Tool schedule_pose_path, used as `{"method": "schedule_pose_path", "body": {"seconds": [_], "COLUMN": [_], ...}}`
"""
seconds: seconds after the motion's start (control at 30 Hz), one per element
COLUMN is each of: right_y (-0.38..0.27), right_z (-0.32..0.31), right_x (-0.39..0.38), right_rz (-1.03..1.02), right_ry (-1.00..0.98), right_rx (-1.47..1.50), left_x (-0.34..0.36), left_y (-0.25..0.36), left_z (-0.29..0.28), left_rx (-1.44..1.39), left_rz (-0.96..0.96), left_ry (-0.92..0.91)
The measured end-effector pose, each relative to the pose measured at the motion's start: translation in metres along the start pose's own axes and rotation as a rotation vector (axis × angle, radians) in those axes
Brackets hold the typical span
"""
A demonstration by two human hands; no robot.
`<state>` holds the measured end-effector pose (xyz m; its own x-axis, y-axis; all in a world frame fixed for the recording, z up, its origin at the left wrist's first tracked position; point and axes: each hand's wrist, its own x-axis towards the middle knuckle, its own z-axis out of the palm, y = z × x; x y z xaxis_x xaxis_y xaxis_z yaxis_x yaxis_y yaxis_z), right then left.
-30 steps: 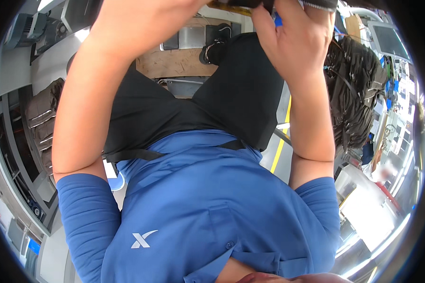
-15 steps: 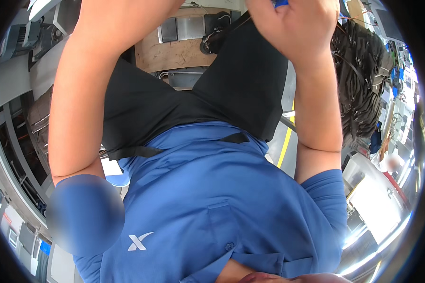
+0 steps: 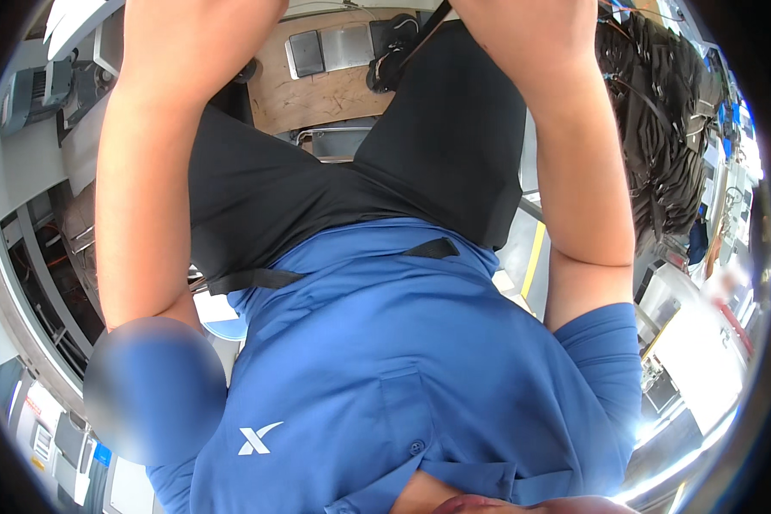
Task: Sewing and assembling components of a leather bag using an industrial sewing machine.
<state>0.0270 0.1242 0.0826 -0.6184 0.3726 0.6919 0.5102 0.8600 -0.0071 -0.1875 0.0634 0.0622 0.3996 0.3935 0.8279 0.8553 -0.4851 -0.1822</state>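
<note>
My left hand (image 3: 199, 32) and my right hand (image 3: 529, 32) are raised to the top edge, apart, with their fingers cut off by it; I cannot see what they hold. A narrow black strap or bar (image 3: 428, 27) runs down beside my right hand. Below and between them are my black-trousered legs (image 3: 437, 128) and a wooden board (image 3: 317, 107) carrying dark and silver metal plates (image 3: 344, 50), like pedals.
A bulky pile of dark fabric items (image 3: 655, 146) stands at my right, with a bright white machine or table (image 3: 694, 360) behind. At my left are a grey motor-like unit (image 3: 34, 94) and metal framing (image 3: 38, 283). A yellow floor line (image 3: 533, 257) shows past my right leg.
Both hands have moved further up out of view and spread apart, the left toward the left, the right toward the right. The dark object seen between them earlier is mostly out of view.
</note>
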Motion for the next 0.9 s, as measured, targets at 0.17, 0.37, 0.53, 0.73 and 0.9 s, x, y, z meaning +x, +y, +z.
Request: {"method": "schedule_pose_path", "body": {"seconds": [0.17,0.37,0.53,0.73,0.9], "right_y": [0.001,0.007,0.009,0.013,0.040], "right_z": [-0.003,0.008,0.008,0.012,0.034], "right_x": [-0.001,-0.005,-0.006,-0.008,-0.003], "right_rz": [-0.064,-0.006,-0.059,-0.161,-0.342], "right_ry": [0.008,-0.002,0.071,0.148,0.322], "right_rx": [-0.063,0.041,0.045,0.022,-0.048], "left_x": [-0.002,0.010,0.003,0.004,0.003], "left_y": [0.001,0.010,0.003,0.006,0.006], "left_z": [-0.003,-0.011,-0.006,-0.007,-0.010], "left_rx": [0.079,0.025,0.025,0.059,0.098], "left_rz": [0.022,-0.044,-0.044,-0.035,-0.038], "left_ry": [-0.046,-0.130,-0.080,-0.066,-0.083]}}
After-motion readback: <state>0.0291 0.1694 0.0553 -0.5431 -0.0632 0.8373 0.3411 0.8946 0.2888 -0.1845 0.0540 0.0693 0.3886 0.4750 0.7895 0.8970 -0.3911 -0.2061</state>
